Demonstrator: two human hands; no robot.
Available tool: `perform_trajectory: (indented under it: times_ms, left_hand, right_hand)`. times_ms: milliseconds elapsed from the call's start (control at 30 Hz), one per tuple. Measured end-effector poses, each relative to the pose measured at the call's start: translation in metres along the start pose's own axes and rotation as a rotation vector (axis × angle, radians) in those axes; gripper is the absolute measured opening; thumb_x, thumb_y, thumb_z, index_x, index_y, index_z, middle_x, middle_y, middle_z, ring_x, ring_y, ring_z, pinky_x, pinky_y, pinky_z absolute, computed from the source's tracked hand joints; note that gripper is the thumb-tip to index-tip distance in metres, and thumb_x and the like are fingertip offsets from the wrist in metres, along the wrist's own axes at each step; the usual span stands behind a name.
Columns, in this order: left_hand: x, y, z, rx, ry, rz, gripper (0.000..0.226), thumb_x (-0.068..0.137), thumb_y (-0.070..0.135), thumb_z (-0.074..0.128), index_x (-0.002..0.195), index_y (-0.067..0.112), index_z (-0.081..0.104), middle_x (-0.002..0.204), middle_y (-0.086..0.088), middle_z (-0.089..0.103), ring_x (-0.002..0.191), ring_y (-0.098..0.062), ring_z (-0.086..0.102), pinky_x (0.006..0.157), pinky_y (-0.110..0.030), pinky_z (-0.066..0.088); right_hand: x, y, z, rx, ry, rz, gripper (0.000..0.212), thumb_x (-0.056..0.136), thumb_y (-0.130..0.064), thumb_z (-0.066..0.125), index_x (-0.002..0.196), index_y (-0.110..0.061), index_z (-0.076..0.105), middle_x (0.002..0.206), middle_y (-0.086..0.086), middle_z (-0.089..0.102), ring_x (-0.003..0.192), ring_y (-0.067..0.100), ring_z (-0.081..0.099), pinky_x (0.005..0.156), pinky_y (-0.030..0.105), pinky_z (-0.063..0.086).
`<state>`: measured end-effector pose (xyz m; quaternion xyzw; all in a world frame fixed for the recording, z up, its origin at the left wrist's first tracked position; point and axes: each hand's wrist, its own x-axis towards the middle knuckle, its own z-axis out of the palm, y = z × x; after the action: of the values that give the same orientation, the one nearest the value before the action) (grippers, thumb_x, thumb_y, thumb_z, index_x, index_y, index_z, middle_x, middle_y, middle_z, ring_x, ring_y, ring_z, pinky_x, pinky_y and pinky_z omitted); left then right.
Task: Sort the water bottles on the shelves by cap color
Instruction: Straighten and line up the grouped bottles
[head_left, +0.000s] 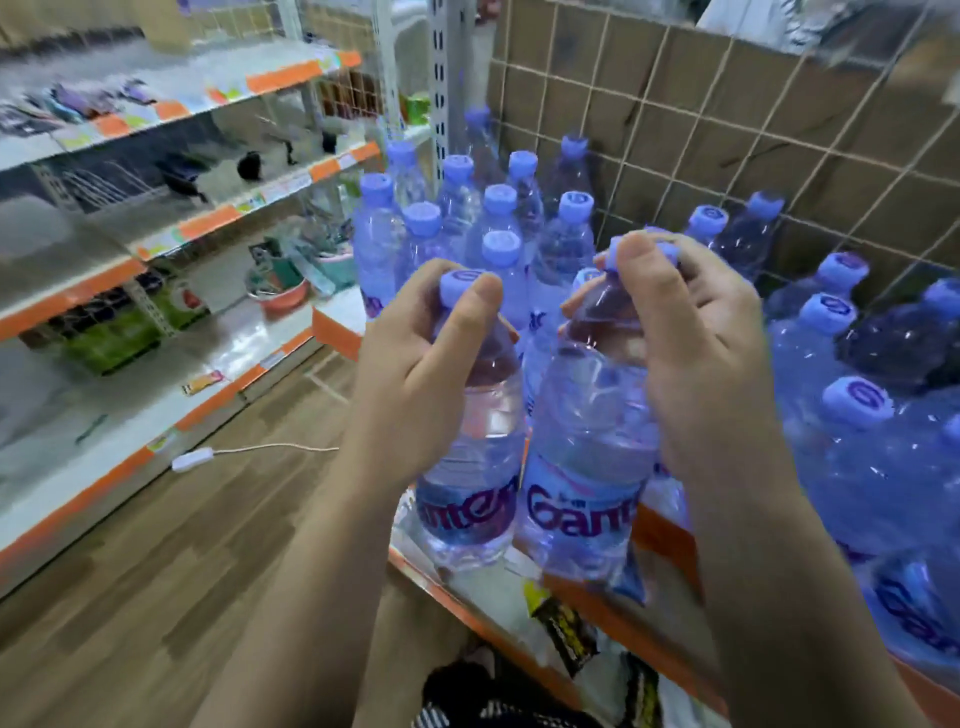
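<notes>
Left grip (415, 364): the person's left hand, fingers and thumb curled round the neck of a clear plastic water bottle with a pale blue cap (478, 452), thumb beside the cap.
Right grip (691, 353): right hand wrapped round the neck and blue cap of a second clear labelled bottle (587, 441).
Held bottles: upright, side by side, just above the front edge of the white orange-trimmed shelf (467, 608); whether they rest on it cannot be told.
Behind: a cluster of blue-capped bottles (498, 228) standing on the same shelf.
Right: shrink-wrapped bottle packs (857, 441) against the wire grid panel (727, 130).
</notes>
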<state>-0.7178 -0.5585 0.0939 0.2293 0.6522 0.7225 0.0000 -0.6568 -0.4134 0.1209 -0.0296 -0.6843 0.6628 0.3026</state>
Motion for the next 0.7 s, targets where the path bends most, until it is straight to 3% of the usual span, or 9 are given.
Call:
perform_trajectory:
  times_ms: [100,233,333,500,633,700]
  left_hand:
    - [0.039,0.016,-0.003,-0.092,-0.086,0.039,0.026,0.093,0.033,0.054,0.079,0.011,0.053,0.068,-0.015,0.062,0.062,-0.022,0.061,0.058,-0.028,0.053]
    - [0.088,0.044,-0.004,-0.174,-0.142,0.060,0.023,0.092,0.033,0.052,0.078,0.015,0.056,0.065,-0.010,0.062,0.056,-0.023,0.058,0.047,-0.021,0.049]
    - [0.124,0.064,-0.005,-0.248,-0.205,0.072,0.024,0.090,0.035,0.054,0.077,0.016,0.057,0.061,-0.010,0.061,0.051,-0.026,0.057,0.046,-0.024,0.049]
    - [0.181,0.092,-0.012,-0.217,-0.324,0.149,0.035,0.095,0.039,0.055,0.067,0.021,0.065,0.060,-0.005,0.066,0.051,-0.022,0.066,0.051,-0.034,0.053]
    - [0.228,0.101,-0.007,-0.227,-0.413,0.134,0.037,0.097,0.041,0.052,0.082,0.007,0.056,0.060,-0.005,0.065,0.052,-0.022,0.064,0.054,-0.034,0.051]
    - [0.249,0.100,0.003,-0.265,-0.425,0.168,0.033,0.099,0.036,0.052,0.083,0.007,0.052,0.061,-0.006,0.062,0.049,-0.021,0.063,0.053,-0.036,0.050]
  right_hand:
    - [0.035,-0.023,0.003,0.008,0.038,-0.023,0.024,0.093,-0.039,0.056,0.078,-0.021,0.063,0.070,0.006,0.072,0.064,0.022,0.068,0.061,0.034,0.057]
    - [0.075,-0.049,0.012,0.003,0.032,-0.025,0.027,0.095,-0.037,0.056,0.080,-0.015,0.062,0.071,0.013,0.068,0.064,0.027,0.065,0.062,0.037,0.053]
    - [0.097,-0.069,0.019,-0.002,0.042,-0.044,0.029,0.100,-0.032,0.053,0.081,-0.010,0.059,0.074,0.016,0.064,0.065,0.027,0.062,0.059,0.036,0.053]
    - [0.130,-0.098,0.027,-0.104,0.128,-0.137,0.030,0.101,-0.033,0.052,0.083,-0.010,0.056,0.071,0.007,0.065,0.062,0.022,0.066,0.054,0.031,0.056]
    - [0.166,-0.102,0.028,-0.224,0.260,-0.271,0.029,0.099,-0.029,0.053,0.095,0.000,0.050,0.085,0.021,0.055,0.065,0.023,0.064,0.057,0.037,0.057]
    - [0.184,-0.099,0.026,-0.299,0.303,-0.325,0.027,0.099,-0.031,0.050,0.096,-0.004,0.048,0.087,0.022,0.050,0.065,0.022,0.065,0.059,0.040,0.058]
